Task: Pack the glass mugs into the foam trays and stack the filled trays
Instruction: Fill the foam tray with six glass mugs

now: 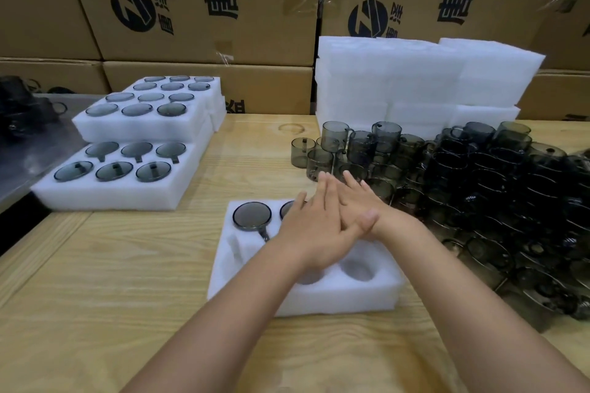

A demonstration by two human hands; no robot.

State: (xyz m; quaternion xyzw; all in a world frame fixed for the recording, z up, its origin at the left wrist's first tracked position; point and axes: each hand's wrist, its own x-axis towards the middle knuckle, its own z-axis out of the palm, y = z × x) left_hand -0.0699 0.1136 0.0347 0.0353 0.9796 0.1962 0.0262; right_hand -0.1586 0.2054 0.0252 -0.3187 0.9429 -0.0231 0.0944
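A white foam tray [335,300] lies on the wooden table in front of me. A smoky glass mug [252,214] sits upside down in its back left slot, and a second mug [286,208] beside it is half hidden. My left hand [311,226] and my right hand [357,201] overlap, fingers straight, flat over the tray's back right part. What lies under them is hidden. The tray's front slots [358,269] hold nothing. Loose glass mugs [463,175] are piled at the right.
Two filled foam trays [111,195] are stacked at the left, with a further filled one [210,89] behind them. A stack of blank foam trays [415,80] stands at the back right. Cardboard cartons [207,9] wall the rear. A metal surface [28,150] borders the left edge.
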